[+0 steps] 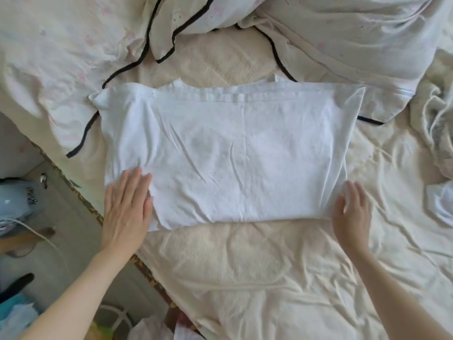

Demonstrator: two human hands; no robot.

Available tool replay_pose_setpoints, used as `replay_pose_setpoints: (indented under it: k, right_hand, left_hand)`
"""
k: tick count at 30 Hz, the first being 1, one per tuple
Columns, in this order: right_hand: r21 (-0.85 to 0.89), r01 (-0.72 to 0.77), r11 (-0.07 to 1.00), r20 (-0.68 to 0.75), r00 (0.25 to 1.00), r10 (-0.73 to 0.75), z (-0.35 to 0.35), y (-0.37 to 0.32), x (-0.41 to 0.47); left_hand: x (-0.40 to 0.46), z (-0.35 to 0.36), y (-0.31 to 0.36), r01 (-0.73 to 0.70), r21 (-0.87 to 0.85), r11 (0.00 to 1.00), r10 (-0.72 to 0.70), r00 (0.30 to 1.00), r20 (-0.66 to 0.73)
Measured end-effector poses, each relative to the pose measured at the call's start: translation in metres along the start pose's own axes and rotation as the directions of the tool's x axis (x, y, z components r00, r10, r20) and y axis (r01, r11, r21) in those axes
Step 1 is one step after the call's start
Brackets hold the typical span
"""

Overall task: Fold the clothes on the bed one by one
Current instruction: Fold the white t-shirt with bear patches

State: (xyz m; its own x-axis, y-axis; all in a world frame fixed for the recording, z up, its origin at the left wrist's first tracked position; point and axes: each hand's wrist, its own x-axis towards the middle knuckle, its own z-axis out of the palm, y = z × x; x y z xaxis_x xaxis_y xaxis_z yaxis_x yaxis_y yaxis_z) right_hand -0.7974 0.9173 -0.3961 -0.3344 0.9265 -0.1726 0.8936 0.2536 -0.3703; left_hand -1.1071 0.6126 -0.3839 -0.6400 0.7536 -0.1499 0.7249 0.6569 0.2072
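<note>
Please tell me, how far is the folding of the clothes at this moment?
Done: the white garment already lies doubled into a flat rectangle on the bed. In hand: the left hand presses its near left corner flat, and the right hand touches its right edge. Left: probably another fold, then the crumpled white cloth at the right.
</note>
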Motion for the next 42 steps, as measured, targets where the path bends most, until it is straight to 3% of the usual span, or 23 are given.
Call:
replay_pose_setpoints:
  k: [2,4,5,7,8,9,10,14,17,22,27,32,36,40,42]
  right_hand:
    - [0.188,-0.263,0.946,-0.052,0.959,0.277,-0.012,-0.004,-0.009]
    - [0.376,-0.457,0.806,0.049,0.878,0.476,-0.015,-0.01,-0.02]
    - [0.486,-0.51,0.71,0.129,0.845,0.519,-0.013,-0.01,-0.024]
    - [0.637,-0.582,0.505,0.268,0.782,0.563,-0.009,-0.009,-0.03]
    - [0.671,-0.602,0.432,0.309,0.757,0.575,-0.008,-0.009,-0.029]
    - [0.696,-0.613,0.374,0.334,0.738,0.587,-0.006,-0.009,-0.027]
    - [0.713,-0.623,0.323,0.356,0.717,0.599,-0.006,-0.009,-0.025]
    - [0.747,-0.651,0.139,0.435,0.636,0.637,-0.013,-0.003,-0.014]
    - [0.777,-0.619,0.114,0.412,0.637,0.652,-0.026,0.009,-0.003]
    - [0.799,-0.569,0.193,0.295,0.652,0.699,-0.038,0.017,0.02]
    - [0.723,-0.621,0.302,0.233,0.631,0.74,-0.033,0.023,0.036]
    - [0.679,-0.652,0.339,0.256,0.642,0.723,-0.028,0.024,0.038]
    - [0.674,-0.638,0.373,0.37,0.728,0.578,-0.031,0.023,0.031]
    - [0.589,-0.572,0.572,0.343,0.817,0.464,-0.035,0.022,0.018]
    - [0.59,-0.619,0.518,0.321,0.769,0.552,-0.037,0.021,0.019]
  left_hand:
    - [-0.011,-0.007,0.006,0.109,-0.112,0.988,-0.118,0.99,-0.075]
    - [-0.023,-0.014,0.019,0.36,-0.334,0.871,-0.395,0.918,-0.04]
    - [-0.028,-0.014,0.025,0.514,-0.463,0.722,-0.567,0.823,0.03]
    - [-0.031,-0.011,0.032,0.71,-0.668,0.224,-0.803,0.523,0.286]
    - [-0.031,-0.01,0.035,0.696,-0.718,-0.019,-0.826,0.393,0.403]
    - [-0.03,-0.009,0.036,0.647,-0.738,-0.191,-0.819,0.309,0.483]
    - [-0.029,-0.009,0.036,0.595,-0.746,-0.297,-0.803,0.267,0.532]
    - [-0.024,-0.017,0.026,0.434,-0.744,-0.508,-0.734,0.235,0.638]
    - [-0.022,-0.025,0.009,0.361,-0.744,-0.563,-0.74,0.182,0.648]
    - [-0.016,-0.03,-0.004,0.393,-0.78,-0.487,-0.804,0.149,0.576]
    - [-0.014,-0.027,-0.004,0.446,-0.765,-0.465,-0.82,0.11,0.562]
    - [-0.017,-0.028,-0.004,0.471,-0.759,-0.45,-0.8,0.165,0.577]
    - [-0.025,-0.027,-0.001,0.448,-0.682,-0.578,-0.643,0.265,0.719]
    - [-0.033,-0.022,-0.001,0.417,-0.601,-0.682,-0.544,0.26,0.798]
    - [-0.035,-0.02,-0.004,0.396,-0.6,-0.695,-0.546,0.252,0.799]
